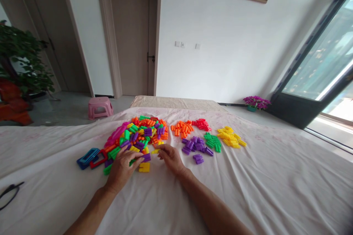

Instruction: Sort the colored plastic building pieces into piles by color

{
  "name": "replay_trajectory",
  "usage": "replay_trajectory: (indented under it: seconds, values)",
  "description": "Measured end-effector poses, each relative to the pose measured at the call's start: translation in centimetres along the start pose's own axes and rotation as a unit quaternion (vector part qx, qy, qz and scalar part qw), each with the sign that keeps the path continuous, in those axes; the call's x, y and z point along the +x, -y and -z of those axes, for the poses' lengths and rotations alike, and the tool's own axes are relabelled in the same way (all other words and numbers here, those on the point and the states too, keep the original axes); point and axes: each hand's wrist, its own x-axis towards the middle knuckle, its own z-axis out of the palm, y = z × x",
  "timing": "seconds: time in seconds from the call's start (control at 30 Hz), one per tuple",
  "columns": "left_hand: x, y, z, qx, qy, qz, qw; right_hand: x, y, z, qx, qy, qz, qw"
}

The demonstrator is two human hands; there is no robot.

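A mixed heap of plastic blocks (149,132) lies on the cloth-covered table. At its near edge, my left hand (124,165) is closed on a purple block (146,158). Just below that block lies a yellow block (144,167). My right hand (171,158) is at the heap's right side, its fingers bent together beside a small yellow piece (154,151); whether it grips that piece is unclear. To the right are separate piles: orange (182,129), red (202,124), purple (195,144), green (213,142) and yellow (231,137). A purple piece (198,159) lies nearer.
Blue frames (88,158) and a red frame (98,158) lie left of the heap. Black-rimmed glasses (10,192) rest at the far left of the wrinkled cloth (261,191). A pink stool (100,108) stands beyond the table.
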Motion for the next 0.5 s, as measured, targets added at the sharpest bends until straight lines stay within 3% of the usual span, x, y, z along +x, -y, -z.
replay_trajectory:
  seconds: [0.17, 0.27, 0.4, 0.5]
  values:
    - [0.2, 0.0, 0.8, 0.01, 0.007, 0.017, 1.0, 1.0, -0.9, 2.1, 0.01, -0.131, -0.013, 0.991]
    - [0.3, 0.7, 2.5, 0.036, -0.029, 0.058, 0.997, 2.0, -0.7, 4.5, 0.029, -0.22, -0.015, 0.975]
    - [-0.2, 3.5, 5.2, 0.182, -0.095, 0.182, 0.962, 3.2, -0.2, 10.0, 0.039, -0.336, -0.005, 0.941]
    - [-1.2, 6.3, 6.4, 0.268, -0.047, 0.304, 0.913, 2.9, -0.4, 15.3, 0.006, -0.41, -0.001, 0.912]
